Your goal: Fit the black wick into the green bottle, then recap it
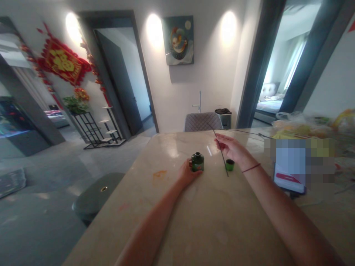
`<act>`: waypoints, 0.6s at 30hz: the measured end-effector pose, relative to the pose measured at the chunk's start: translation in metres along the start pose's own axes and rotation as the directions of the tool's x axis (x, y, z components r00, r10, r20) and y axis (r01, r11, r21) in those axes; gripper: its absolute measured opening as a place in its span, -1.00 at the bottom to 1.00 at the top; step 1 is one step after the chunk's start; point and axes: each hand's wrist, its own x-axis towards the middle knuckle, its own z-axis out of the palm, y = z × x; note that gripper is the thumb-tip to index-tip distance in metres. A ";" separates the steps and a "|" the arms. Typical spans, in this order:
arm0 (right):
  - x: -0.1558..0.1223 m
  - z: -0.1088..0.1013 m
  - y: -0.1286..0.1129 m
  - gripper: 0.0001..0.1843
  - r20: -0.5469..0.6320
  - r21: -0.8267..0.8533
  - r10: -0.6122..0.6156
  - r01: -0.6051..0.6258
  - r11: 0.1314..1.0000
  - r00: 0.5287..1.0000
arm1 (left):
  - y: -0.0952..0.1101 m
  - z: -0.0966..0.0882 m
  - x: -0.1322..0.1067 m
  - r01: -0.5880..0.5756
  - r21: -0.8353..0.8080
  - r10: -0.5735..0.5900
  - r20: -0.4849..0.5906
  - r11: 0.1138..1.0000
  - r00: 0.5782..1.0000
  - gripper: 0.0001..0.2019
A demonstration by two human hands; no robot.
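Left hand point(187, 173) clasps a small dark-green glass bottle point(198, 162); right hand point(234, 149), just rightward, apparently pinches a thin dark stick point(222, 155) slanting tableward.

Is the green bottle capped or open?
Open: the bottle in the left hand has a bare neck; a green cap sits apart on the table near the right hand holding a stick.

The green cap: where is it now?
Head view: green cap lies on the table beside the right hand, right of the green bottle that the left hand holds.
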 end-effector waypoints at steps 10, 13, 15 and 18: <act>0.006 0.000 0.009 -0.79 -0.283 0.082 -0.122 0.151 0.985 0.951 | 0.001 -0.001 0.000 0.020 -0.044 -0.020 0.000 0.999 1.000 -0.37; 0.005 0.005 0.010 -0.79 -0.349 0.051 -0.212 0.244 0.968 0.913 | 0.003 -0.002 -0.001 0.029 -0.058 -0.029 0.000 0.998 1.000 -0.37; 0.004 0.008 0.011 -0.76 -0.383 0.019 -0.257 0.286 0.958 0.887 | 0.005 -0.002 -0.002 0.036 -0.041 -0.036 0.003 0.999 0.999 -0.37; 0.003 0.012 0.016 -0.71 -0.415 -0.031 -0.301 0.318 0.948 0.858 | 0.007 -0.003 -0.002 0.024 -0.019 -0.024 0.007 1.000 1.000 -0.37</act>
